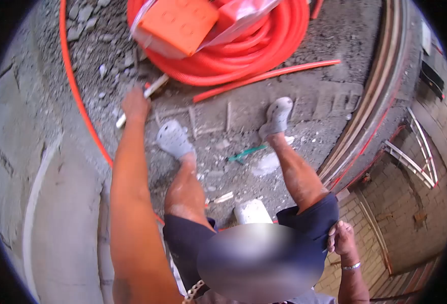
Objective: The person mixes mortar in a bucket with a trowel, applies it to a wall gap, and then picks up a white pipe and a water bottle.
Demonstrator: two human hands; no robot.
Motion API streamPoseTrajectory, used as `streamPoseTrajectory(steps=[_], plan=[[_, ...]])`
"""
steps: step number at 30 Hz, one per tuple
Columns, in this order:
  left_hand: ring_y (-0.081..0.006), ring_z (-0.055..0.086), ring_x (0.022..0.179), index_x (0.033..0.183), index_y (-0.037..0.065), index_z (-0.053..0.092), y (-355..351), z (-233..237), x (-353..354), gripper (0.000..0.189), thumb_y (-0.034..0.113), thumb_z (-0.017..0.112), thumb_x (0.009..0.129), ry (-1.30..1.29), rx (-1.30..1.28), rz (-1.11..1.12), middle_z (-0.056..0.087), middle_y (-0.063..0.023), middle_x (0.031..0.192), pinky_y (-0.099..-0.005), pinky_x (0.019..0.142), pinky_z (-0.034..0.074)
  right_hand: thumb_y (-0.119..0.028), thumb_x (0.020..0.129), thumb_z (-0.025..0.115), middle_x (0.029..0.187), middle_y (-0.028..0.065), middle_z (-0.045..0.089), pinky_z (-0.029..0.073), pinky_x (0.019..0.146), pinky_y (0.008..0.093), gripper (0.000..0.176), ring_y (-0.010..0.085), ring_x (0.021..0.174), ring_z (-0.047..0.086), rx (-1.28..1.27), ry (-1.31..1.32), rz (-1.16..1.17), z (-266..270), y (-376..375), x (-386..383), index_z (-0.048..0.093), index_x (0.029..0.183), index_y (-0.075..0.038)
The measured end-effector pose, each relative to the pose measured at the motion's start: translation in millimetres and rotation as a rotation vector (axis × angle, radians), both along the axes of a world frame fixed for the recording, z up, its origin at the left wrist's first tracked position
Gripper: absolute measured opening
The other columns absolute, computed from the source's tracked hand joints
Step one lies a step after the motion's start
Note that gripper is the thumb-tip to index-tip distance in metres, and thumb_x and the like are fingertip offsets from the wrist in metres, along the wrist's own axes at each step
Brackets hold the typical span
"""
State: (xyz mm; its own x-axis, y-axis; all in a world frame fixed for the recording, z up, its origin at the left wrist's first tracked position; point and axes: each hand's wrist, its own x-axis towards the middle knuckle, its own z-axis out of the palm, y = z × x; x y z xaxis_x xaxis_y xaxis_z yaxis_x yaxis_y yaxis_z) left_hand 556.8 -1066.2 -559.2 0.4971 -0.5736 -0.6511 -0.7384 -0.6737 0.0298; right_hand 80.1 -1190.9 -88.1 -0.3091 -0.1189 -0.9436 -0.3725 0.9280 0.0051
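Observation:
My left hand (135,105) reaches out to the left over the rubble, its fingers closed around a pale, stick-like handle (156,86). The handle's other end (121,120) pokes out below the fist, and a small bit of red shows beside it. What kind of tool this is I cannot make out. Beside the right leg of my dark shorts (312,219), my right hand (342,237) rests with curled fingers against the cloth, and nothing shows in it. A bracelet circles that wrist.
A coil of orange corrugated conduit (279,45) lies ahead, with an orange box (178,25) in plastic on top. A cut orange tube (266,80) lies before it. Boards (373,96) edge the ground at right. A green piece (247,152) lies between my feet.

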Motion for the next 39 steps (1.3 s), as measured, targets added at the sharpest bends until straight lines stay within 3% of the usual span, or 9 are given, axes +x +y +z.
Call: streamPoseTrajectory(steps=[9,11,17,19,25,26,31,33,39], plan=[[-0.0344,0.062,0.084,0.101,0.000,0.054,48.8,91.9,-36.1,0.040,0.025,0.060,0.070,0.318,0.059,0.487,0.061,-0.0234,0.085,-0.0421,0.072,0.048,-0.033,0.094,0.040,0.053,0.0099,0.055,0.039,0.033,0.0252,0.040,0.0159,0.034,0.048,0.165,-0.154,0.051,1.0,-5.2,24.8,0.056,0.082,0.002],[-0.0305,0.063,0.082,0.101,-0.002,0.054,54.0,157.2,-41.7,0.043,0.025,0.060,0.068,0.515,0.083,0.769,0.062,-0.0226,0.085,-0.0401,0.068,0.048,-0.034,0.094,0.041,0.055,0.0082,0.056,0.040,0.034,0.0241,0.039,0.0139,0.035,0.048,0.208,-0.204,0.081,3.0,-3.8,37.6,0.056,0.084,0.001],[-0.0243,0.059,0.057,0.104,0.000,0.053,197.7,216.0,-43.9,0.040,0.015,0.060,0.067,0.589,0.244,0.761,0.059,-0.0139,0.068,-0.0367,0.057,0.049,-0.035,0.092,0.045,0.056,0.0058,0.057,0.041,0.035,0.0250,0.037,0.0117,0.038,0.050,0.220,-0.136,0.278,13.5,23.2,52.2,0.057,0.081,-0.001],[-0.0228,0.058,0.054,0.098,0.000,0.055,133.1,335.8,-43.9,0.034,0.008,0.059,0.065,0.691,0.265,0.999,0.058,-0.0118,0.065,-0.0355,0.057,0.049,-0.034,0.091,0.046,0.057,0.0057,0.058,0.041,0.036,0.0254,0.035,0.0109,0.040,0.050,0.154,-0.102,0.435,18.7,32.8,46.0,0.056,0.079,-0.002],[-0.0181,0.058,0.055,0.088,-0.003,0.055,163.2,436.8,-60.4,0.024,0.004,0.058,0.065,0.635,0.199,0.966,0.057,-0.0090,0.066,-0.0323,0.050,0.046,-0.031,0.089,0.049,0.059,0.0062,0.059,0.041,0.037,0.0252,0.033,0.0109,0.041,0.052,-0.067,-0.157,0.410,27.6,8.3,-4.6,0.055,0.078,-0.001],[-0.0190,0.057,0.053,0.090,-0.004,0.052,175.7,440.8,-64.1,0.029,0.002,0.057,0.062,0.633,0.179,1.000,0.057,-0.0098,0.065,-0.0302,0.048,0.044,-0.030,0.089,0.050,0.060,0.0068,0.059,0.042,0.038,0.0251,0.032,0.0110,0.043,0.052,-0.105,-0.241,0.241,28.9,-4.0,-15.3,0.055,0.078,-0.001],[-0.0169,0.057,0.056,0.095,-0.003,0.053,64.4,565.5,-122.8,0.035,0.007,0.061,0.062,0.398,0.102,0.800,0.059,-0.0092,0.069,-0.0298,0.051,0.046,-0.029,0.088,0.050,0.064,0.0080,0.060,0.045,0.043,0.0253,0.030,0.0119,0.048,0.055,-0.124,-0.332,0.041,60.6,-65.1,-89.1,0.056,0.081,-0.001],[-0.0151,0.057,0.057,0.097,-0.002,0.053,37.1,587.4,-144.8,0.037,0.010,0.063,0.063,0.430,-0.020,0.811,0.058,-0.0081,0.069,-0.0283,0.052,0.046,-0.030,0.088,0.050,0.065,0.0083,0.059,0.046,0.045,0.0258,0.029,0.0125,0.050,0.055,-0.120,-0.253,0.206,83.0,-82.3,-131.6,0.056,0.082,-0.002],[-0.0134,0.052,0.056,0.098,-0.002,0.053,-65.1,606.5,-187.4,0.037,0.011,0.061,0.065,0.485,-0.146,0.658,0.055,-0.0049,0.068,-0.0279,0.052,0.043,-0.032,0.090,0.049,0.065,0.0057,0.057,0.045,0.045,0.0266,0.027,0.0124,0.050,0.053,-0.162,-0.102,0.045,119.3,-82.9,-276.9,0.054,0.084,-0.006]])
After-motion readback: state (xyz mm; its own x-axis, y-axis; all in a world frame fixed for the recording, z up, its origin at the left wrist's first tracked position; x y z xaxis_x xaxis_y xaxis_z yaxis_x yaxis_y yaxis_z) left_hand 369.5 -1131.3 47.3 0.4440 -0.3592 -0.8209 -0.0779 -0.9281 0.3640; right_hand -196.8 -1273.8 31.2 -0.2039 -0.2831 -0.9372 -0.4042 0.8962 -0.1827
